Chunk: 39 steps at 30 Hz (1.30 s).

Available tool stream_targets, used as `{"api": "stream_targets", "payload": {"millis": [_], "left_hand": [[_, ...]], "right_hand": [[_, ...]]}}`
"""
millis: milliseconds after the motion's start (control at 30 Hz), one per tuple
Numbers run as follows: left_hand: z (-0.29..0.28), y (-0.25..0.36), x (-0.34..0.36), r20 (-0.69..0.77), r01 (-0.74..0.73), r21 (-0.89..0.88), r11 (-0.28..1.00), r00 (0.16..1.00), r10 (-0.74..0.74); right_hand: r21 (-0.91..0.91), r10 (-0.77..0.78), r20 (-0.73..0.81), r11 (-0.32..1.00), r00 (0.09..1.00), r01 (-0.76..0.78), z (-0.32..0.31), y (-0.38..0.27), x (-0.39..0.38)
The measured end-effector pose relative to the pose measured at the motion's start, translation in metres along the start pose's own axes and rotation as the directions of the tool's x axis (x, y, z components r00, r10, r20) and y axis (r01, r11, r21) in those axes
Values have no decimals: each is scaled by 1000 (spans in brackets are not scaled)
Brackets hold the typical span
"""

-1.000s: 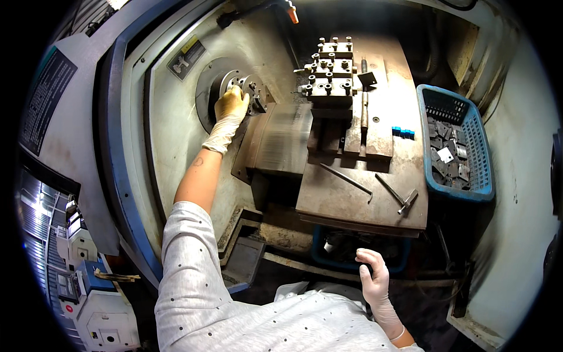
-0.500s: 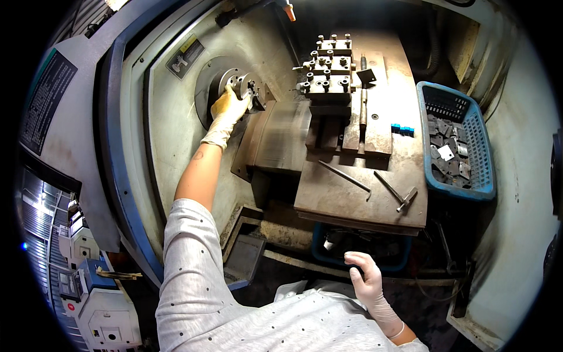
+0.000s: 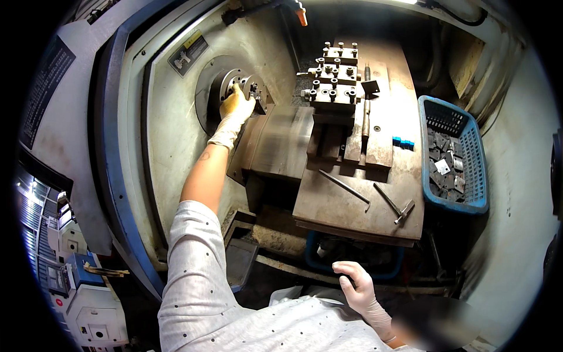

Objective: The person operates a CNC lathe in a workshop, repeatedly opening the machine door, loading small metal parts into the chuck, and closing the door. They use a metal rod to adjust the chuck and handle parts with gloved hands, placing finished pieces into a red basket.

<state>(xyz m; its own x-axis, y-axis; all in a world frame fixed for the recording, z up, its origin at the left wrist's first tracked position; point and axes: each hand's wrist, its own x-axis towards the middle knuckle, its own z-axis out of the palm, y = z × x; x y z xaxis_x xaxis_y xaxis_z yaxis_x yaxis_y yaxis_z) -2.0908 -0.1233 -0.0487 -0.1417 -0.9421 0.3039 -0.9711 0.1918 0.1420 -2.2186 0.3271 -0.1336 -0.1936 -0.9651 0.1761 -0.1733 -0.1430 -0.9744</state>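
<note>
My left hand (image 3: 236, 108), in a yellow-stained glove, is on the round fixture of the lathe chuck (image 3: 226, 81). Its thumb lies over the near side, and the other fingers are partly hidden behind the palm. Small dark parts show on the fixture's face beside the hand. Low in front of my body, my right hand (image 3: 360, 290) wears a pale glove. Its fingers are loosely curled, with a gap between thumb and forefinger and nothing visible in it. The nearest thing to it is a blue basket (image 3: 390, 271) under the machine slide.
Bolted tool holders (image 3: 333, 94) stand on the slide (image 3: 328, 202). Near its front lie a bent rod (image 3: 346, 189) and a T-handled wrench (image 3: 390, 202). Small blue pieces (image 3: 403, 142) sit by its right edge. Right of it, a blue basket (image 3: 478, 152) holds dark metal plates.
The view has shifted slightly, so the machine sits a little lower in the picture. My left hand stays on the chuck fixture. My right hand keeps its loose curl.
</note>
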Motion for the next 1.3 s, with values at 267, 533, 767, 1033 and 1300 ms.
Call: {"api": "stream_targets", "payload": {"millis": [267, 533, 767, 1033, 1300], "left_hand": [[5, -21, 11, 58, -78, -140, 987, 995, 87], [-5, -5, 17, 234, -75, -108, 991, 967, 98], [-20, -13, 11, 401, 10, -255, 967, 911, 96], [-11, -5, 16, 395, 45, -223, 974, 917, 48], [-25, -3, 7, 450, 127, -248, 960, 893, -3]], "right_hand": [[-730, -343, 114, 608, 932, 313, -31, -31, 129], [-952, 226, 264, 217, 938, 216, -53, -22, 176], [-945, 245, 319, 153, 915, 289, -41, -9, 187], [-768, -299, 597, 54, 744, 638, -89, -34, 199], [-257, 330, 892, -192, 309, 947, -81, -30, 196]]}}
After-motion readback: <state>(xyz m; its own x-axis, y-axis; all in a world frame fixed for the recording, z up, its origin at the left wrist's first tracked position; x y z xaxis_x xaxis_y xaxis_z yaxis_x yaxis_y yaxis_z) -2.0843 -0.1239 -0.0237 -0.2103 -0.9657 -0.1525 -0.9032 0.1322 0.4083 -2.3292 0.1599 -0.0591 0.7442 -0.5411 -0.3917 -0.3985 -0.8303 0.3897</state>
